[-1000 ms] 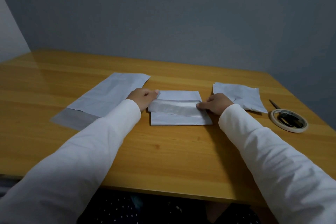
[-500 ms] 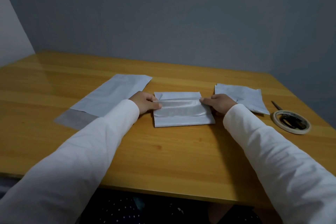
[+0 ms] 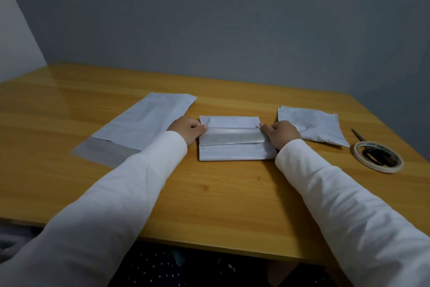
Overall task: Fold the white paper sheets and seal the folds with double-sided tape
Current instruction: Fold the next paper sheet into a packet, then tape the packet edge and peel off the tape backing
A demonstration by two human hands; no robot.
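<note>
A: Grip: left hand (image 3: 189, 130) and right hand (image 3: 280, 133) pinch the flap (image 3: 230, 136) ends on the sheet (image 3: 232, 154), mid-worktop (image 3: 232, 193).

B: Flap lower than a second ago; sealing looks near.

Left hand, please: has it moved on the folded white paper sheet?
Yes. The left hand slid nearer the person, from the far-left corner of the folded white paper sheet to its grey flap.

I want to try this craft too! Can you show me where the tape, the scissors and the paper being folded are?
tape roll (image 3: 360, 147): head view, on its near-left white rim.
scissors (image 3: 373, 157): head view, on the dark handles inside the roll.
folded paper (image 3: 235, 154): head view, on its lower flat panel.
</note>
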